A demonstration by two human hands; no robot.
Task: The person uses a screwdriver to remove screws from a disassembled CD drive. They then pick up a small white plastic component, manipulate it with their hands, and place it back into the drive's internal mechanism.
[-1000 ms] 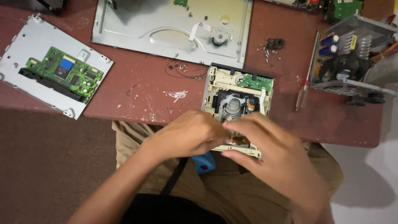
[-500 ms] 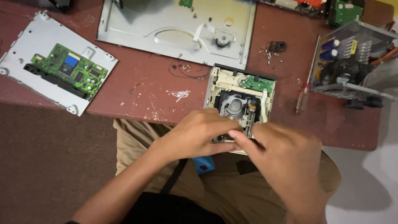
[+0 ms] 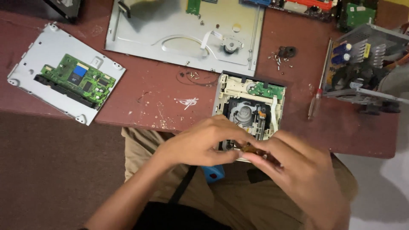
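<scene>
1. Your left hand (image 3: 200, 145) and right hand (image 3: 294, 170) meet at the near edge of the cream disc drive (image 3: 251, 106), low in the middle.
2. Both hands pinch a small brown part (image 3: 251, 149).
3. You seem to be pulling it free; go gently.
4. The drive's open frame holds a round motor (image 3: 244, 114) and a green board (image 3: 266, 90).

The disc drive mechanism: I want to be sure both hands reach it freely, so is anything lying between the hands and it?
Nothing visible: the left hand and right hand already meet at the near edge of the disc drive mechanism.
</scene>
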